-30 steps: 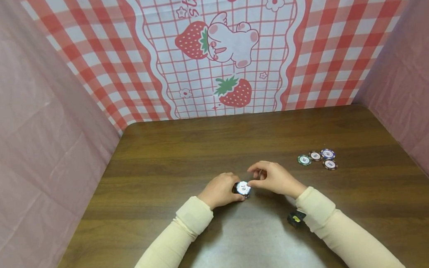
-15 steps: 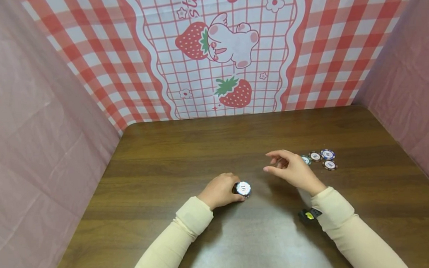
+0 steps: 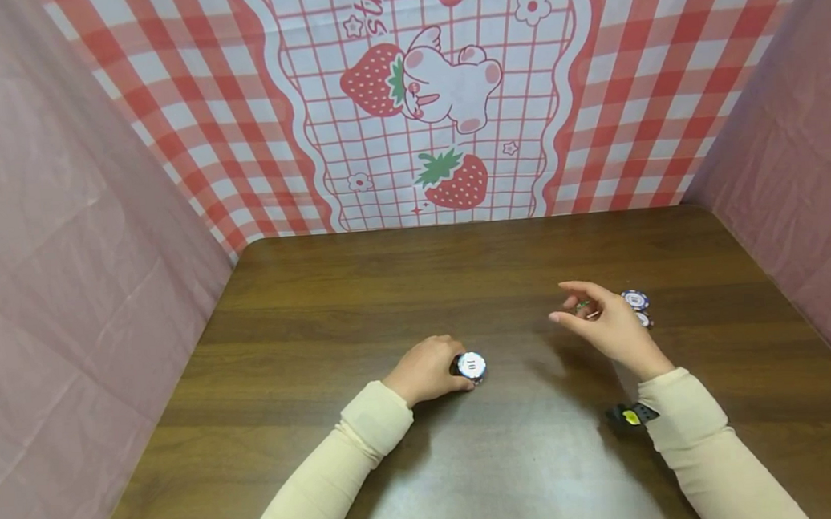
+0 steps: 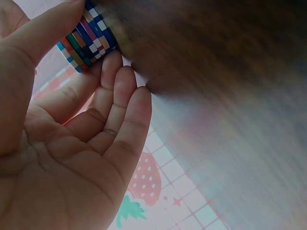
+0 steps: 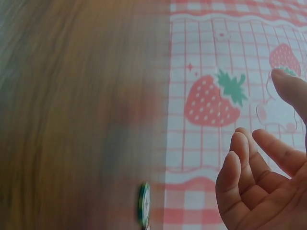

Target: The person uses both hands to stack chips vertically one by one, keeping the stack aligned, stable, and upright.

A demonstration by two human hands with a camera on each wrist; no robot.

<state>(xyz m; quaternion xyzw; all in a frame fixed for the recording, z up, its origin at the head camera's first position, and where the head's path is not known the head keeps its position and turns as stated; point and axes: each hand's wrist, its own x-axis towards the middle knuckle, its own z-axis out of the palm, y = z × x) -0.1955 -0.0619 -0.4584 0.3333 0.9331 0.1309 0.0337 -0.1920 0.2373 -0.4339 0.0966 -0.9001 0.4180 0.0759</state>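
Observation:
A stack of poker chips [image 3: 472, 366] stands near the middle of the table, a "10" showing on its top chip. My left hand [image 3: 423, 369] grips the stack from the left between thumb and fingers. Seen from the left wrist, the chip edges [image 4: 88, 40] show blue, white, green and orange. My right hand [image 3: 606, 328] hovers over the loose chips with fingers and thumb apart, holding nothing. Below its fingers a green chip [image 5: 144, 205] lies on the table. To its right, a blue chip [image 3: 635, 300] and part of a dark-edged chip [image 3: 644, 321] show; another loose chip is hidden by the hand.
The brown wooden table [image 3: 359, 287] carries everything. A red-and-white checked cloth [image 3: 445, 169] with strawberries hangs at its back edge. Pink curtains [image 3: 61, 260] close off both sides. A black strap [image 3: 632, 415] sits at the right wrist.
My right hand has left the top of the stack and moved right to the loose chips, covering some of them. The left hand and its stack have stayed put.

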